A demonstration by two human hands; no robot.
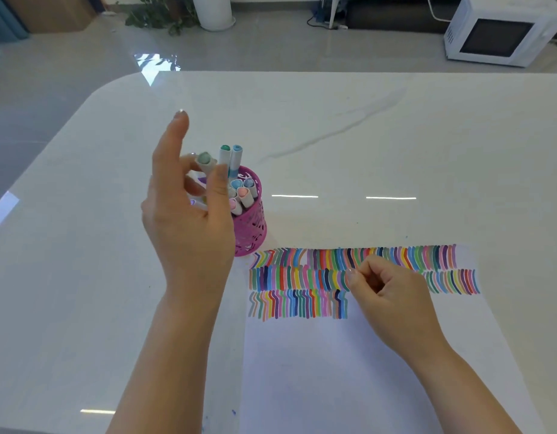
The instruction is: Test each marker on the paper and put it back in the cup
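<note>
A pink perforated cup stands on the white table, full of several white markers with coloured caps. My left hand hovers over the cup's left side and pinches a grey-green capped marker between thumb and fingers, index finger raised. Two taller markers with teal and blue caps stick up beside it. The white paper lies in front of the cup, its top filled with three rows of coloured strokes. My right hand rests on the paper over the strokes, fingers curled, nothing visible in it.
The white table has a rounded far-left corner, with grey floor beyond it. A white microwave sits on the floor at far right, a white pot with a plant at far centre.
</note>
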